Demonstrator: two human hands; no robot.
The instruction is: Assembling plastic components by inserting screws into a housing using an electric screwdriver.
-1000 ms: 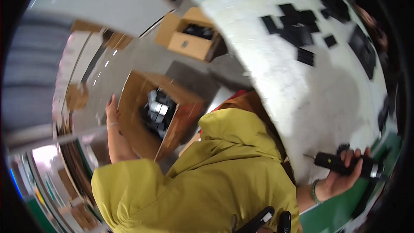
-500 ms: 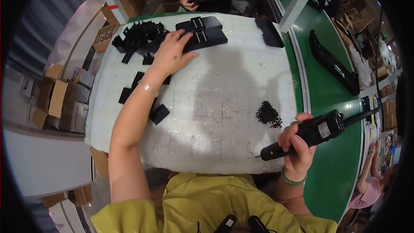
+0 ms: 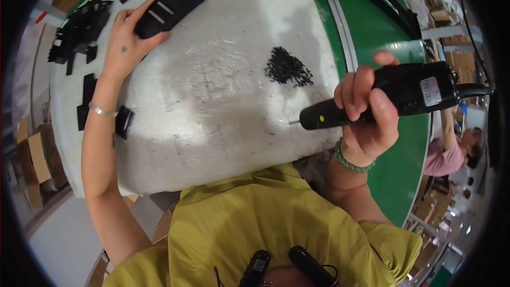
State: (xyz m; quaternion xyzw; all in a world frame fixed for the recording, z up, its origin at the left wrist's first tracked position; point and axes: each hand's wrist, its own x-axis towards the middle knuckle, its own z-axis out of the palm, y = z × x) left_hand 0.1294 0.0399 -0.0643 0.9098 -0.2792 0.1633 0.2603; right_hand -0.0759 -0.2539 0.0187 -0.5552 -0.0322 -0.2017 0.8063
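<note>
A heap of small black screws [image 3: 288, 67] lies on the white counter [image 3: 212, 101] toward its right. Flat black plastic pieces [image 3: 77, 32] are piled at the far left. Cardboard boxes [image 3: 37, 159] stand on the floor at left.

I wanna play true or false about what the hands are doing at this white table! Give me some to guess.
1. The right hand grips a black electric screwdriver. True.
2. The left hand rests on a flat black panel. True.
3. The little pile of black screws lies on the green belt. False: it lies on the white table.
4. The left wrist wears a green bead bracelet. False: the bead bracelet is on the right wrist.
5. The screwdriver's tip presses into the panel. False: they are far apart.
</note>
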